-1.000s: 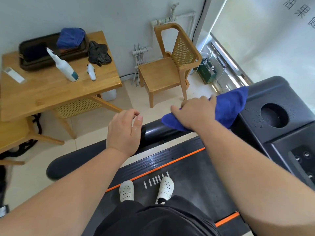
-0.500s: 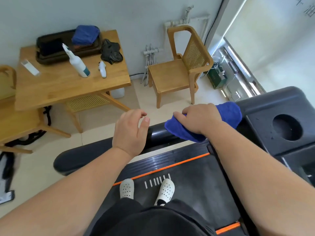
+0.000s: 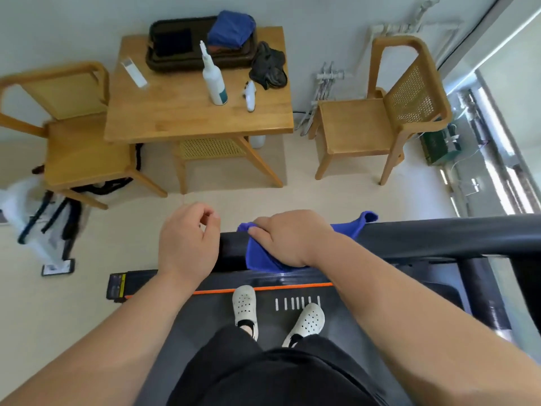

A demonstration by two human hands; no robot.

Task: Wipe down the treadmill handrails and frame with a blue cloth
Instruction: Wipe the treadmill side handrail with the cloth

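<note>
A black padded treadmill handrail point(image 3: 433, 237) runs across the middle of the view from the right edge to behind my hands. My right hand point(image 3: 289, 235) presses a blue cloth point(image 3: 260, 257) wrapped over the rail, and a corner of the cloth point(image 3: 361, 222) sticks out to the right of my wrist. My left hand point(image 3: 188, 244) hovers just left of the cloth with fingers loosely curled, holding nothing, and hides the rail's left end. Below lies the dark treadmill deck point(image 3: 336, 326) with an orange stripe, where my white shoes point(image 3: 244, 309) stand.
Beyond the rail stands a wooden table point(image 3: 175, 118) with a spray bottle point(image 3: 215, 80), a dark tray point(image 3: 172, 45), a second blue cloth point(image 3: 231, 27) and a black cloth. Wooden chairs stand at the left point(image 3: 76, 148) and right point(image 3: 380, 127). A phone point(image 3: 58, 267) lies on the floor.
My right hand has slid the blue cloth leftward along the handrail, away from the console. The view has swung left, so the console is out of frame. My left hand stays beside it.
</note>
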